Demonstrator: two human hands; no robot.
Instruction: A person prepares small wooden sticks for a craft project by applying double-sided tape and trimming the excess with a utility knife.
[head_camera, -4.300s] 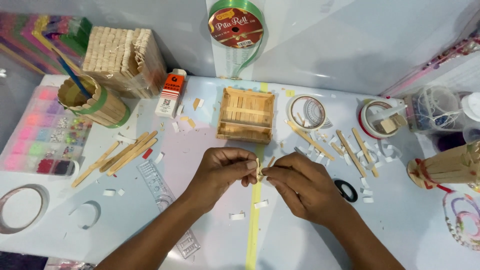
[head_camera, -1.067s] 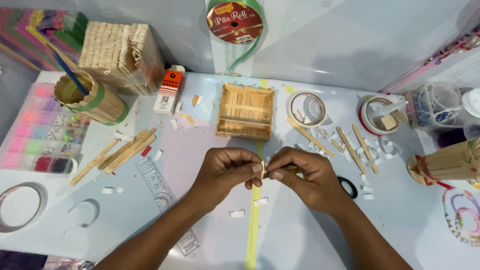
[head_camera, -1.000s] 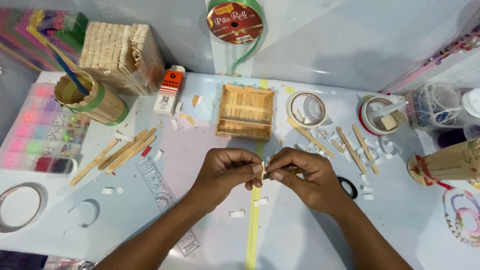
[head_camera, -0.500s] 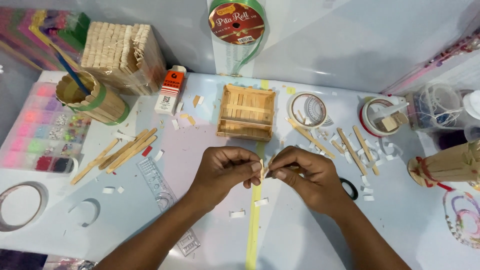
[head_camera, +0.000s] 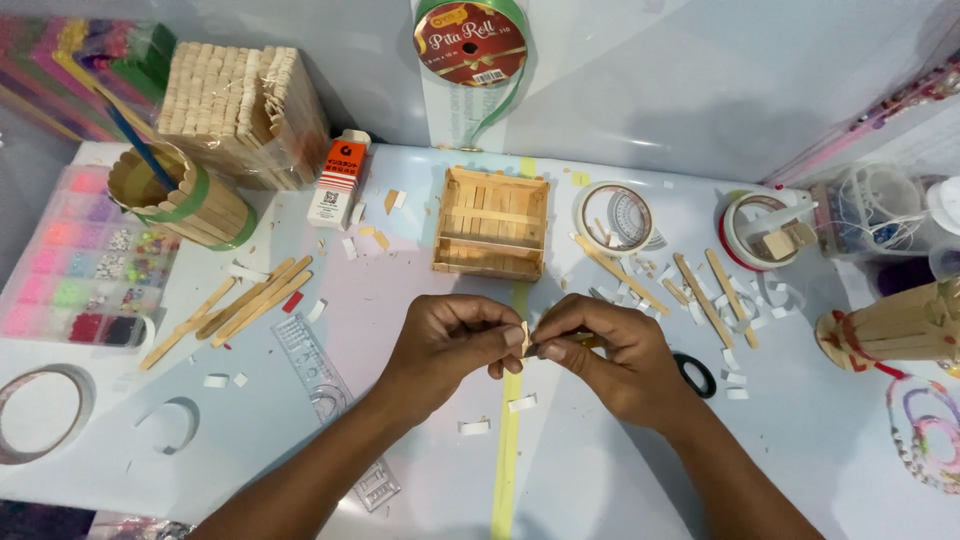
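Fingertips of the left hand (head_camera: 445, 345) and right hand (head_camera: 600, 350) pinch one small craft-stick piece (head_camera: 525, 337) between them, held just above the table (head_camera: 420, 420), near of the stick-built tray (head_camera: 492, 222). This looks like the taping or joining step; any next move calls for a steady pinch. Loose sticks (head_camera: 240, 305) lie left.

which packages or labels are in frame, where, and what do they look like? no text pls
Ribbon roll: top centre against the wall, round dark red label with gold rim, green ribbon hanging down.
Glue box: table, left of the wooden crate, slim upright carton, orange top, white lower half with a printed code square.
Stick bundle: top left, pale wooden sticks in clear plastic wrap.
No screens or signs.
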